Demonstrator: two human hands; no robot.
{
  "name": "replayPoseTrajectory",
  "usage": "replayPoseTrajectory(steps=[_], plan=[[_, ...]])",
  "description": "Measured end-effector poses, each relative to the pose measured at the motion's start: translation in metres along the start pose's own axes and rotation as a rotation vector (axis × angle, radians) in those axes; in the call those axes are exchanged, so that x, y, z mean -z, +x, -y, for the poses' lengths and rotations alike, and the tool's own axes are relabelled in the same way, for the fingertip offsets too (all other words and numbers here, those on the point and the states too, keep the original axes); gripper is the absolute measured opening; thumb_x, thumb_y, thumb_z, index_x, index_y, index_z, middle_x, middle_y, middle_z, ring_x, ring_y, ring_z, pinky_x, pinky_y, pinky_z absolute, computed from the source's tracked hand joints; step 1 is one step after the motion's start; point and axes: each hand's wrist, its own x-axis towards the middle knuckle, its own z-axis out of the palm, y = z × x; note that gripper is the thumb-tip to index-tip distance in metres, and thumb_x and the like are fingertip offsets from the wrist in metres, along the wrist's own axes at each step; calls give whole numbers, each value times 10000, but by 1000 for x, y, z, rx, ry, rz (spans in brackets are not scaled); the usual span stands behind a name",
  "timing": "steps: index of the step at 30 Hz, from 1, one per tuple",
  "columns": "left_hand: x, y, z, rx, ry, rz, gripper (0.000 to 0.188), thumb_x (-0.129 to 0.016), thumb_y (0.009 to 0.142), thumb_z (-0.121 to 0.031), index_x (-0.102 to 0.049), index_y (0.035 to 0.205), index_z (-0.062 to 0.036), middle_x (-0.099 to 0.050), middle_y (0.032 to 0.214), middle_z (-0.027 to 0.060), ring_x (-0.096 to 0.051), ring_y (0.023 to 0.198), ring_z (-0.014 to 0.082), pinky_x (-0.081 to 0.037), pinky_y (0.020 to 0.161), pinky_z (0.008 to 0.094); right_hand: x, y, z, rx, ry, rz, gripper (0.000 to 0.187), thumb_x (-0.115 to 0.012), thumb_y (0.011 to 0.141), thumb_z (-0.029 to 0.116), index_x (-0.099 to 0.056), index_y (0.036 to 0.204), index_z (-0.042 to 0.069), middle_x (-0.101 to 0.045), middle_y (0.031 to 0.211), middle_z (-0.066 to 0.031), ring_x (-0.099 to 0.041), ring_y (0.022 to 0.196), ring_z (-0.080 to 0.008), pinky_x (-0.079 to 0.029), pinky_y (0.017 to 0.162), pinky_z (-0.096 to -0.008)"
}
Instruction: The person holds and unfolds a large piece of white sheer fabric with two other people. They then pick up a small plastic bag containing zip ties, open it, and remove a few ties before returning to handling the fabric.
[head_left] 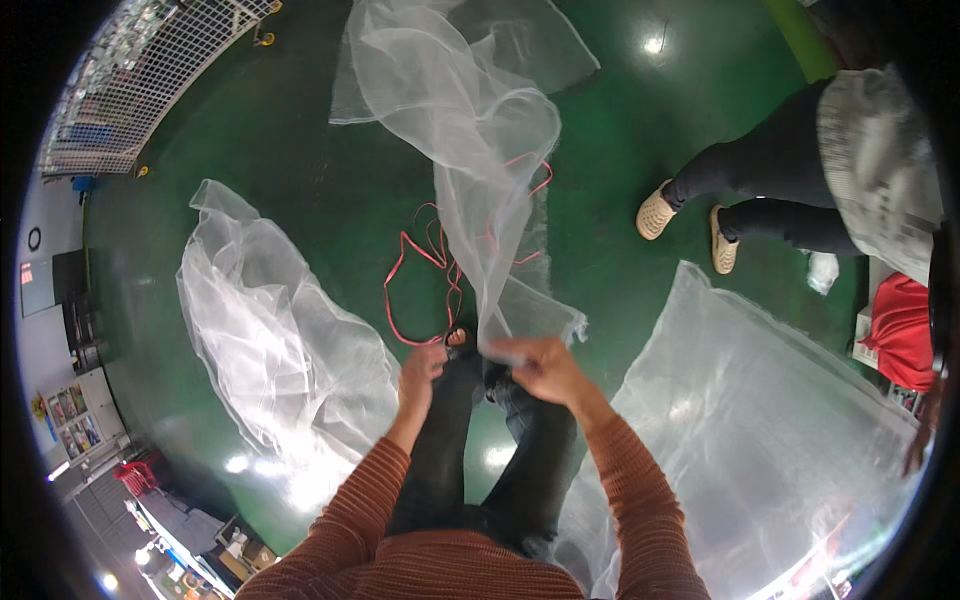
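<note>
A long sheet of thin white mesh fabric (470,130) runs from the far floor down to my hands. My right hand (545,365) pinches its near edge, fingers closed on the cloth. My left hand (420,368) is closed on a thin red cord (415,265) that loops over the green floor and runs under the mesh. Both hands are held over my dark trousers and sandalled foot (458,340).
A crumpled white mesh pile (270,340) lies to my left and a flat mesh sheet (760,400) to my right. Another person in dark trousers and beige shoes (655,212) stands at right. A red bag (900,325) sits far right; a white wire rack (150,70) at upper left.
</note>
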Motion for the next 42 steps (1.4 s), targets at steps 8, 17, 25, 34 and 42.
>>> replayPoseTrajectory(steps=[8, 17, 25, 34, 42], plan=[[24, -40, -171, 436, -1019, 537, 738, -393, 843, -585, -328, 1311, -19, -436, 1261, 175, -435, 1144, 321, -385, 919, 457, -60, -200, 170, 110, -450, 324, 403, -552, 666, 54, -647, 981, 287, -623, 730, -27, -578, 607, -247, -474, 565, -342], [-17, -70, -173, -41, -202, 732, 252, -544, 829, -181, -558, 1033, -35, -581, 918, 105, -563, 817, 234, -460, 730, 347, -74, -217, 193, -374, 5, -514, 605, -625, 781, 248, -374, 1291, 37, -643, 825, -94, -609, 759, -164, -475, 644, -264], [59, -112, -188, 47, -305, 1040, 230, -488, 856, -89, -541, 1071, -26, -572, 1017, 101, -545, 931, 194, -422, 825, 304, -106, -64, 166, -452, -232, -647, 339, -499, 839, 313, -632, 912, 10, -626, 776, -148, -592, 764, -272, -436, 732, -368], [125, 47, -214, 603, -941, 691, 649, -390, 832, -608, -519, 1104, -33, -572, 1031, 57, -557, 912, 207, -452, 763, 340, -50, -31, 374, -232, -365, -612, 182, -527, 834, 155, -601, 782, -3, -583, 680, -96, -533, 634, -178, -421, 627, -275], [57, 170, -321, 529, -1588, 339, 845, -498, 804, -542, -172, 1339, 24, -445, 1196, 207, -493, 1044, 306, -438, 877, 408, -9, -95, 454, 4, -132, -660, 248, -587, 797, 209, -563, 980, 44, -585, 882, -107, -558, 735, -170, -443, 619, -335]])
